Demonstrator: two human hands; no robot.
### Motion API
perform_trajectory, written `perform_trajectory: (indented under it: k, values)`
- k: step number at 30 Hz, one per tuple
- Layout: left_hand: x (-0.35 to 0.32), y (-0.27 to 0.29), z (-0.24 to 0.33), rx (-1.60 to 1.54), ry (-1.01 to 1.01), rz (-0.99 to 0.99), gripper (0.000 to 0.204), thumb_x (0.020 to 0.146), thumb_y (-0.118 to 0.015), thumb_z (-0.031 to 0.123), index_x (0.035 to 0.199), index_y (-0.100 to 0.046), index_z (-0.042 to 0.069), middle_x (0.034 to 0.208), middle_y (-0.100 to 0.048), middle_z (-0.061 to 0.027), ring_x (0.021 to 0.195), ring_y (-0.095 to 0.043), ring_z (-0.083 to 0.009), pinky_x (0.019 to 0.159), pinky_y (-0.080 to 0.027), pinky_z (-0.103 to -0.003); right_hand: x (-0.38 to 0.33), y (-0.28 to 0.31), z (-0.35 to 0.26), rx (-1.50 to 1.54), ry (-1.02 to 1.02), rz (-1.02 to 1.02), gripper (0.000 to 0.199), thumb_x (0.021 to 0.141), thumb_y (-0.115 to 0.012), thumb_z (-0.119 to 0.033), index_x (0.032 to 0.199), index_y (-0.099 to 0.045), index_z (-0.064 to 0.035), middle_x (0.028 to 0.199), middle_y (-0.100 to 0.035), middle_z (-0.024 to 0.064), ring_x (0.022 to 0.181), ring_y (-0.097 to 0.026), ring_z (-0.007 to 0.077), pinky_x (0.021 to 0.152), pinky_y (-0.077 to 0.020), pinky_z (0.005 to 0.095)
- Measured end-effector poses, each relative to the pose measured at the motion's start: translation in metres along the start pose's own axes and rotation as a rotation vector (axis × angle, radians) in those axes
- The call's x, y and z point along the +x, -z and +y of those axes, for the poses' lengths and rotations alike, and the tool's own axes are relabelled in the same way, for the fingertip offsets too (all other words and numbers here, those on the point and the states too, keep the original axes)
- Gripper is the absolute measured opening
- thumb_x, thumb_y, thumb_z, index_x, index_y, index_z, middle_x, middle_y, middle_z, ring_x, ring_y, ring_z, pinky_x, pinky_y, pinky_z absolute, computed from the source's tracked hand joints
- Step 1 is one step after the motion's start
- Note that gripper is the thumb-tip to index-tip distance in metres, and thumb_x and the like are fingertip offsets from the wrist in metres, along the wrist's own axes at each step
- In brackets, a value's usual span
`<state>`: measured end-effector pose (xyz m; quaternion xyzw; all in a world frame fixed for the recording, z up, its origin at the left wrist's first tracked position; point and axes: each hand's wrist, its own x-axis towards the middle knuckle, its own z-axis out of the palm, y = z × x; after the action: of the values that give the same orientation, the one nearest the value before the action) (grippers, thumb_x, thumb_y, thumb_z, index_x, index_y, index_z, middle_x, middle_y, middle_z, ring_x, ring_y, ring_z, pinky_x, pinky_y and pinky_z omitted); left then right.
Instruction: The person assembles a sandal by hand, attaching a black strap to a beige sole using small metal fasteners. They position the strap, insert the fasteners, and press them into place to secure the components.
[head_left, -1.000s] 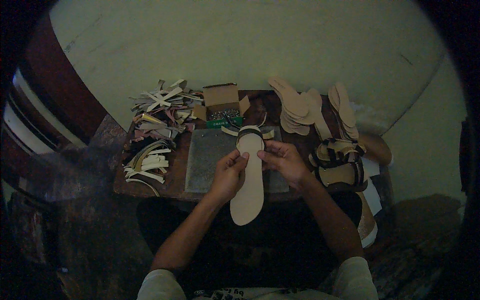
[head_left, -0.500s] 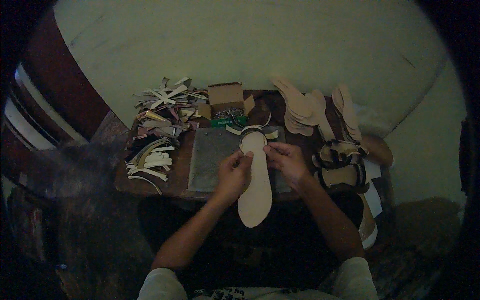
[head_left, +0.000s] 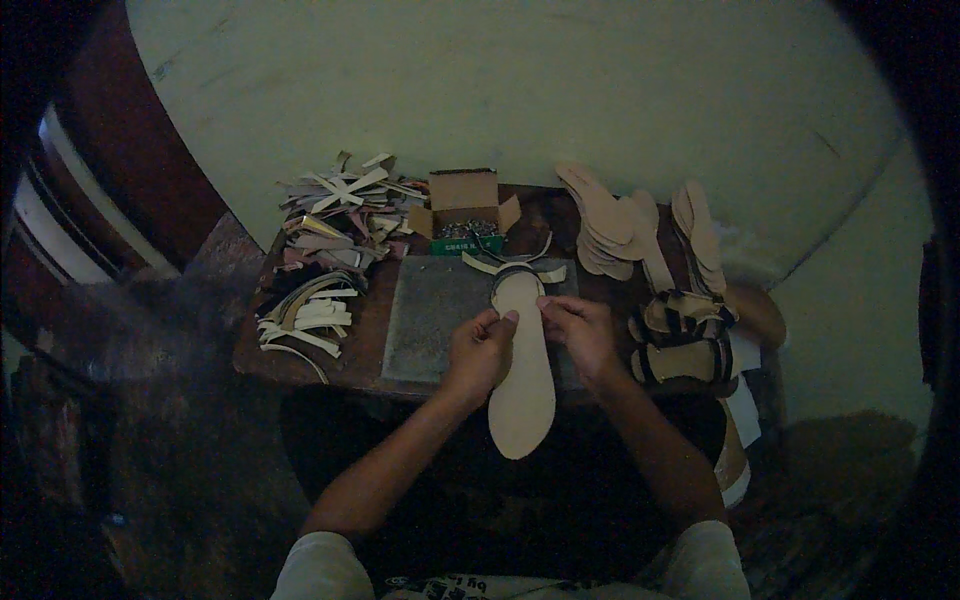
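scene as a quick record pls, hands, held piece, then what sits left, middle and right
left hand: grips the pale insole at its left edge
right hand: pinches the insole's right edge
insole's far end: dark strap across it
table left: pile of cut strips
table middle: grey slab, open box beyond it
table right: stacked insoles, strapped sandals

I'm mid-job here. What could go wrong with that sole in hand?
In this view the beige sole extends past the near edge of the table, while the left hand and right hand hold it nearer its narrow end; it might tip.

The pale strap ends stick out near the open box of small metal pieces; a snag could spill them.
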<state>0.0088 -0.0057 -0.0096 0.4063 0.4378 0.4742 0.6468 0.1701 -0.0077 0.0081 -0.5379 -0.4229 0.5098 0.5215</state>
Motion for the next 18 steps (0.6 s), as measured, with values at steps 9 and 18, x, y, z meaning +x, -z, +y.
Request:
perform_trajectory:
  k: [9,18]
  values:
    - [0.002,-0.002,-0.007,-0.049,0.045,0.067,0.021,0.095,-0.059,0.021,0.086,-0.064,0.003,0.069,-0.055,0.0036,0.059,-0.046,-0.0045,0.052,-0.034,-0.025,-0.004,-0.004,-0.001,-0.108,0.034,-0.012,0.032,0.089,-0.071,-0.025,0.102,-0.069,0.003,0.089,-0.069,0.0073,0.077,-0.064,0.0128,0.069,-0.0535,0.028]
    - [0.007,0.004,-0.011,-0.007,0.12,0.047,0.024,0.091,-0.065,0.022,0.077,-0.065,0.004,0.064,-0.057,0.0003,0.052,-0.049,-0.0089,0.048,-0.039,-0.028,0.018,0.012,-0.009,-0.084,0.028,-0.025,0.04,0.09,-0.07,-0.026,0.119,-0.062,-0.0001,0.099,-0.069,0.0083,0.08,-0.064,0.0143,0.067,-0.0556,0.0295]
